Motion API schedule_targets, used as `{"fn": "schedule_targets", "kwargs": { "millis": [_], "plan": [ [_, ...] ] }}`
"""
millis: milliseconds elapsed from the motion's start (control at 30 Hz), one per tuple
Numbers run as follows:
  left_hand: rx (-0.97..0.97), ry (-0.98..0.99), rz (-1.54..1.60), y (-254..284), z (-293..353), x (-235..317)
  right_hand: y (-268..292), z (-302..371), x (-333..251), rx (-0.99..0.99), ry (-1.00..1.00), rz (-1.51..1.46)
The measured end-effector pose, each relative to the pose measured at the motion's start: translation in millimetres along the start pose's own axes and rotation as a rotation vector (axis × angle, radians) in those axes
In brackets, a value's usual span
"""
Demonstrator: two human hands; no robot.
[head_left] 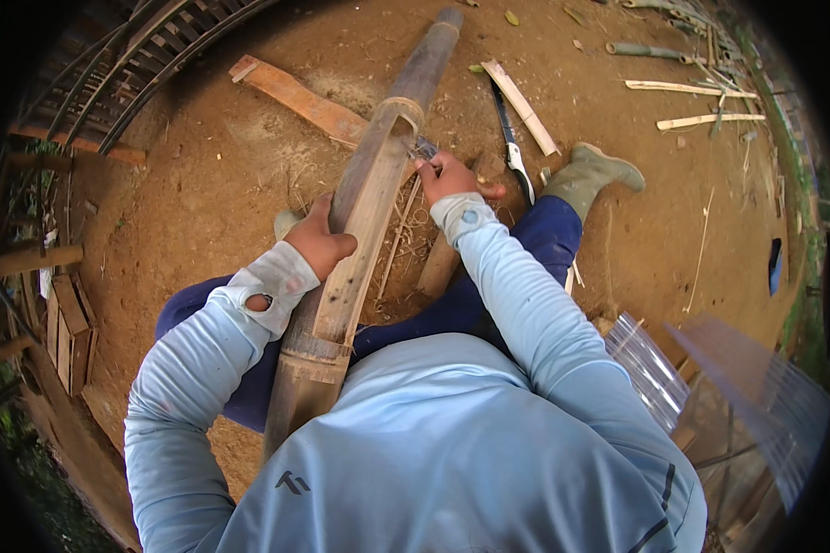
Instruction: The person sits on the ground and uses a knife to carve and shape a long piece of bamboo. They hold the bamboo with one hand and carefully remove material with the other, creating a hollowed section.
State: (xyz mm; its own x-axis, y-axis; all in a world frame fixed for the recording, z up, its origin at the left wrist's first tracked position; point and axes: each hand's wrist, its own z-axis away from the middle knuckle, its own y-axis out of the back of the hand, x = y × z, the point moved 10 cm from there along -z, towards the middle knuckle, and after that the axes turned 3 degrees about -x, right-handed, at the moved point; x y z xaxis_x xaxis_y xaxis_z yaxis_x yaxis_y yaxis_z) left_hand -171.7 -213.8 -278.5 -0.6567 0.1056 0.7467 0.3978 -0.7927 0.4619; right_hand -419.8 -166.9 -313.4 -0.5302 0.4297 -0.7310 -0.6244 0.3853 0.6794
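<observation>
A thick grey-brown bamboo pole (360, 198) slants away from my lap, a long opening cut in its side between two joints. My left hand (320, 241) is closed around its left side, with the thumb reaching over the opening's edge. At the far end of that opening, my right hand (447, 177) is closed on a small dark grey-blue tool (424, 149) at the pole's right edge. Fingers cover most of the tool, so its kind is unclear. Thin shavings (417, 217) lie on the ground below.
Right of the pole lies a saw (515, 157) with a white-and-black handle, beside a pale split strip (523, 109). A reddish plank (300, 97) rests beyond the pole. Clear corrugated sheets (650, 369) stand at the lower right. Bamboo lengths (655, 51) lie far right.
</observation>
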Motion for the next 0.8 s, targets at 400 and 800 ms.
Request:
{"fn": "schedule_targets", "kwargs": {
  "millis": [400, 800],
  "plan": [
    [0.001, 0.085, -0.007, 7.2, 16.9, 15.2, -7.8, 18.7, -8.1, -0.072, 0.043, -0.077],
    [-0.154, 0.035, 0.346, -0.5, 10.1, 4.0, -8.8, 51.8, -19.1, -0.146, 0.100, -0.269]
  ]
}}
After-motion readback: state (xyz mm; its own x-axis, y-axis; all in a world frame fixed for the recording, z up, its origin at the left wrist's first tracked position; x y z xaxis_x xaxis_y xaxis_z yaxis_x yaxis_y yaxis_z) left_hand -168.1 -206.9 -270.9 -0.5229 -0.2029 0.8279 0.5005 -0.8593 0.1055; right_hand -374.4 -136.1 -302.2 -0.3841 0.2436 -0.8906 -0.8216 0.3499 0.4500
